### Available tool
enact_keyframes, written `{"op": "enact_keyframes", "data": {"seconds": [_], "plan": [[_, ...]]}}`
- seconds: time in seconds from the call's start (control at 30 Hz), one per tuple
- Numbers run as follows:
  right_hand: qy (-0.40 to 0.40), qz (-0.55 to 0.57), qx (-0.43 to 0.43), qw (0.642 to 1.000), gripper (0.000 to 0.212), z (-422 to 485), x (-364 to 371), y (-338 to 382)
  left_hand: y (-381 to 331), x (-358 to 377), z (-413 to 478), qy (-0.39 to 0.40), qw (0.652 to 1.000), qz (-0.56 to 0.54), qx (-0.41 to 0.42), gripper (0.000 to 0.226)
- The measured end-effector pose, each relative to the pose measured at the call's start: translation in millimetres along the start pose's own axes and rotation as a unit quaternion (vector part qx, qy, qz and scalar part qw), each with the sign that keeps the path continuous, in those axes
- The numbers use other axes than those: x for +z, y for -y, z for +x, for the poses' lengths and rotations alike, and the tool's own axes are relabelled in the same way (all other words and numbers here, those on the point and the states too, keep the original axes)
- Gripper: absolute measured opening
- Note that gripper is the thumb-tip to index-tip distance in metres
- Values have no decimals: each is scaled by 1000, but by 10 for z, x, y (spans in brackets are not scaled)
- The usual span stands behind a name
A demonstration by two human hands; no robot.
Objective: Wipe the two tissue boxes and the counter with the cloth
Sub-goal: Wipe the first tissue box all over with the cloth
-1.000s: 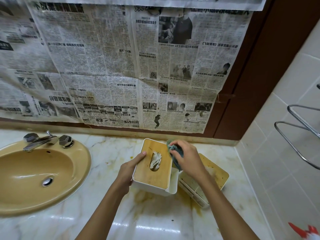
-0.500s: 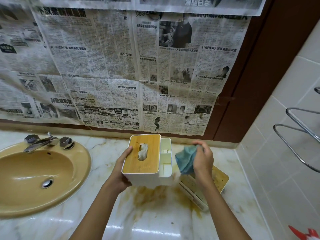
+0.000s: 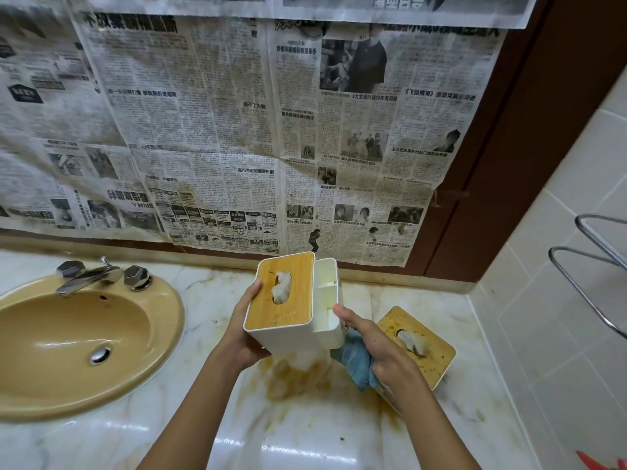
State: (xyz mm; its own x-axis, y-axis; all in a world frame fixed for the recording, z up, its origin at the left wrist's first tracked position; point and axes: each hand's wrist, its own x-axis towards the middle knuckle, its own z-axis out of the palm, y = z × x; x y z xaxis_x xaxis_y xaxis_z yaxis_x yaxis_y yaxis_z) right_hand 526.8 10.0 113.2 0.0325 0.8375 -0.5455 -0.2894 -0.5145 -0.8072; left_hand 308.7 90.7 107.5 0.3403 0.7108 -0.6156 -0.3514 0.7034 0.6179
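Wood-lidded white tissue box (image 3: 296, 312) | left hand (image 3: 245, 335) grips it | right hand (image 3: 381, 349) clutches crumpled blue cloth (image 3: 357, 362)

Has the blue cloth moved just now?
Yes. The blue cloth, in the right hand, came down and nearer: from above the far end of the stained box to its near left side, under the lifted box.

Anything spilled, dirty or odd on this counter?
Yes. Brown-orange stains smear the counter beneath the lifted tissue box, and the second tissue box beside the right hand has a blotched lid. The newspaper on the wall is stained too.
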Motion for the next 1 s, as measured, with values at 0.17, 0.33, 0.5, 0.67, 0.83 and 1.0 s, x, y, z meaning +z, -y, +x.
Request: {"op": "enact_keyframes", "data": {"seconds": [0.17, 0.33, 0.5, 0.67, 0.83, 1.0], "plan": [[-61, 0, -23, 998, 44, 38, 30, -34, -43, -52, 12, -65, 988, 138, 1, 79], [-135, -55, -60, 987, 37, 139, 97, -162, -137, -42, 17, -83, 949, 299, 52, 112], [-183, -96, -85, 975, 35, 148, 205, -230, 45, 122, 103, -105, 926, 357, 62, 129], [-163, -147, -119, 968, 43, 116, 226, -204, 106, 12, 187, -136, 933, 328, 59, 94], [-92, -49, -114, 988, 43, 15, 36, -39, 95, -173, 157, -73, 977, 198, -12, 85], [-31, 250, -128, 959, 50, 142, -68, 125, 121, -246, 121, -34, 997, 61, -45, 57]]}}
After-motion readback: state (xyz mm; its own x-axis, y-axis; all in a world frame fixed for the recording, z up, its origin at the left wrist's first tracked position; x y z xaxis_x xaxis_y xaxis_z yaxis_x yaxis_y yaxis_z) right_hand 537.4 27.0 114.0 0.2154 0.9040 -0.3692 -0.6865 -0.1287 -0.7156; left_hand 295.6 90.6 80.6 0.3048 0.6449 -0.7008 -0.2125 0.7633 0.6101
